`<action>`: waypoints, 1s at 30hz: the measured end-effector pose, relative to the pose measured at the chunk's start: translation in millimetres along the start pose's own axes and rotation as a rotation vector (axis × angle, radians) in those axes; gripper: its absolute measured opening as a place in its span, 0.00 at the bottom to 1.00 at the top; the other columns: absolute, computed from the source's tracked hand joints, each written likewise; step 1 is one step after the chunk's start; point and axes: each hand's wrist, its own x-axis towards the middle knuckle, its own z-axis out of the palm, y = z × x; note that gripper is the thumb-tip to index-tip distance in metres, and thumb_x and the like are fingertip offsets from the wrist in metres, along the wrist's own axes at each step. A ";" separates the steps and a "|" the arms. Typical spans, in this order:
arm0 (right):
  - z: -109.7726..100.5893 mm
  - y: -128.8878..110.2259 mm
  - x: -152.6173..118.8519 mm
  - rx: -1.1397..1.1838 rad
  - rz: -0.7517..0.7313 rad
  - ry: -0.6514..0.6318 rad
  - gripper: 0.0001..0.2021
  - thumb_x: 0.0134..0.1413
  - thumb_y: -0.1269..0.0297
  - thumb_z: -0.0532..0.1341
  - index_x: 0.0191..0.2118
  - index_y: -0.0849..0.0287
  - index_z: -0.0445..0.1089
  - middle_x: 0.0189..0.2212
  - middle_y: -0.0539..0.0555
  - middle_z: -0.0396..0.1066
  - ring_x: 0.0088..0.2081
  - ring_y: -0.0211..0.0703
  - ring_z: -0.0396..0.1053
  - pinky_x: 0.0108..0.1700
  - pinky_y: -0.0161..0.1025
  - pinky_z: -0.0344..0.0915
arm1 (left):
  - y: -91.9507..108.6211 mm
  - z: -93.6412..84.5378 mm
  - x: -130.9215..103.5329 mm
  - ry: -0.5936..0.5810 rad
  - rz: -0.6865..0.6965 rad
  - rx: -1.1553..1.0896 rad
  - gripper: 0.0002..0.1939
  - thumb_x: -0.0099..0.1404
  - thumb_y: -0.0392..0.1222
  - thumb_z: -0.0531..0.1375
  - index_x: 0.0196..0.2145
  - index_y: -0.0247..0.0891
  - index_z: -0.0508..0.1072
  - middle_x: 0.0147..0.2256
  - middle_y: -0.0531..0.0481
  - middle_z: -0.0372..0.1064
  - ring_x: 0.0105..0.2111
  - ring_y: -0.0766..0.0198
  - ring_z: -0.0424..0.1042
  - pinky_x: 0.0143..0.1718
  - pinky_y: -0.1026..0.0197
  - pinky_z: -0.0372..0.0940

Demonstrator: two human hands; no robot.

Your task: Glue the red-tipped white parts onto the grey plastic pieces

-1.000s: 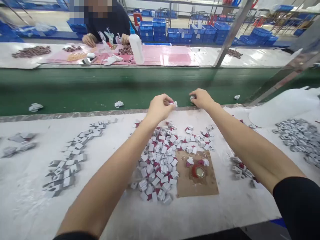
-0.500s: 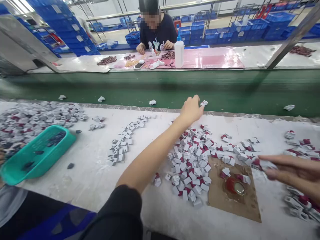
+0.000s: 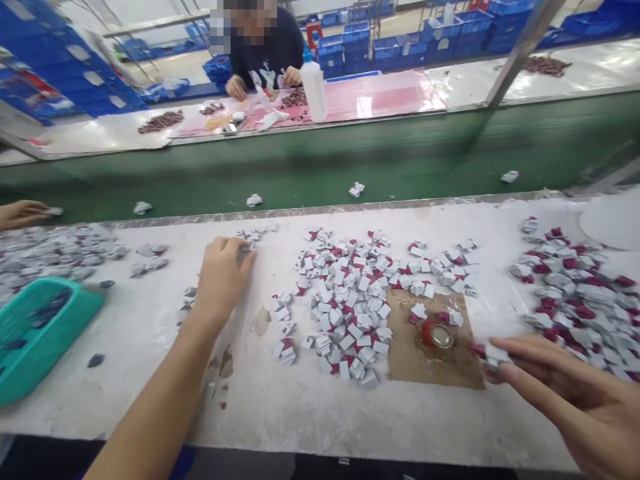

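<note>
My right hand point(image 3: 565, 383) pinches a small white plastic piece with a magenta part point(image 3: 496, 355) between thumb and fingers, just right of a brown cardboard square point(image 3: 407, 363). On the cardboard sits a small round container with red contents point(image 3: 437, 335), and a couple of white-and-magenta pieces lie beside it. My left hand point(image 3: 224, 275) is farther left, fingers curled down over a row of small white pieces point(image 3: 257, 235). A small greyish-white piece point(image 3: 243, 251) shows partly between its thumb and fingers. A heap of white-and-magenta pieces point(image 3: 350, 300) lies between my hands.
A green conveyor belt point(image 3: 300, 167) runs behind the table, carrying several spaced white pieces. At left are a teal basket point(image 3: 75, 333) and another person's hand point(image 3: 23, 215) by the belt. More pieces point(image 3: 585, 293) lie at right. Across sits a person point(image 3: 267, 50) near a white bottle point(image 3: 314, 90).
My left hand has drawn back from the belt to the row of white pieces at left. A white piece stays on the belt. The view has shifted right; my right hand still holds its piece.
</note>
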 end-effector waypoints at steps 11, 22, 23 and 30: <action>42.6 -28.0 -4.4 0.112 -0.010 -0.002 0.06 0.72 0.58 0.76 0.49 0.44 0.93 0.47 0.55 0.90 0.46 0.50 0.89 0.44 0.35 0.86 | 13.8 6.7 7.5 0.022 -0.024 0.153 0.04 0.72 0.47 0.55 0.41 0.47 0.63 0.51 0.32 0.77 0.63 0.32 0.73 0.67 0.36 0.71; 45.6 -17.4 -12.2 0.096 -0.029 0.016 0.07 0.75 0.62 0.73 0.52 0.45 0.91 0.47 0.54 0.89 0.48 0.51 0.89 0.46 0.40 0.88 | -3.1 19.7 -14.4 0.056 0.170 0.303 0.26 0.85 0.50 0.42 0.45 0.41 0.79 0.49 0.37 0.84 0.54 0.40 0.78 0.58 0.45 0.72; 45.6 -17.9 -12.3 0.094 -0.029 0.017 0.07 0.75 0.62 0.73 0.52 0.45 0.91 0.47 0.54 0.89 0.48 0.51 0.88 0.46 0.40 0.88 | -3.8 22.2 -14.8 0.063 0.196 0.303 0.27 0.85 0.49 0.41 0.45 0.41 0.79 0.48 0.36 0.84 0.54 0.40 0.79 0.62 0.44 0.72; 48.6 -18.4 -11.8 0.111 -0.007 0.012 0.07 0.74 0.63 0.72 0.50 0.44 0.90 0.47 0.53 0.90 0.48 0.50 0.89 0.46 0.39 0.87 | -30.2 37.8 -17.0 0.112 0.250 0.222 0.24 0.79 0.54 0.50 0.51 0.37 0.81 0.48 0.34 0.84 0.58 0.38 0.82 0.71 0.37 0.69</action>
